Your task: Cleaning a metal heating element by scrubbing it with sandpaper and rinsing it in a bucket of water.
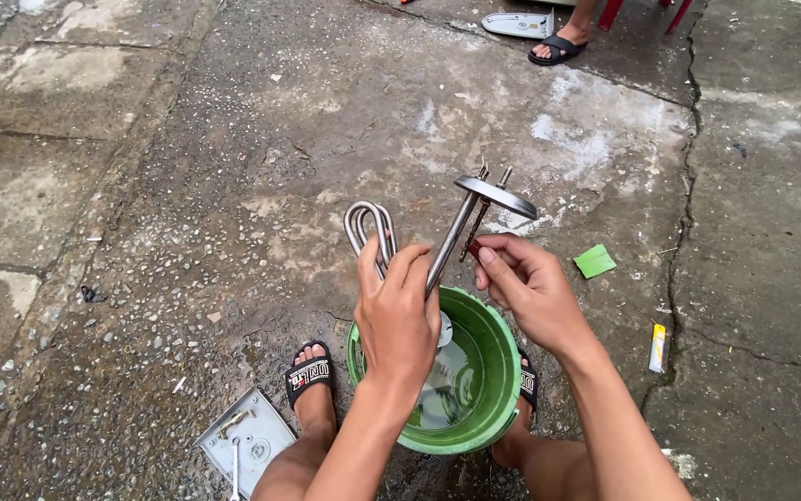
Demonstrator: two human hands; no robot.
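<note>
Heating element (437,232): bent metal tubing, dull grey and smooth, looped into narrow U-shaped coils at one end and fixed at the other to a flat round metal flange with short threaded studs standing out of it. Held tilted above the bucket, flange uppermost and toward the right.

Left hand (398,315): closed around the tubes near the coiled end, fingers wrapped over the metal, back of the hand toward the camera.

Right hand (525,283): fingers pinched together on a thin reddish-brown rod just beneath the flange; thumb and forefinger meet on it, the remaining fingers curled loosely.

Bucket (488,371): round green plastic pail with a thick rolled rim, standing on the ground between the person's feet, holding greyish water; what lies under the water cannot be made out.

Ground (233,139): rough, pitted concrete, damp and patchy, with a long crack running down its right side.

Metal plate (247,441): flat, pale grey, roughly square cover with small fittings, lying near the lower edge, left of the left foot.

Green scrap (594,261): small flat square piece, right of the hands.

Small yellow tube (658,347): lying beside the crack.

Another person's sandalled foot (558,44): at the far edge.
</note>
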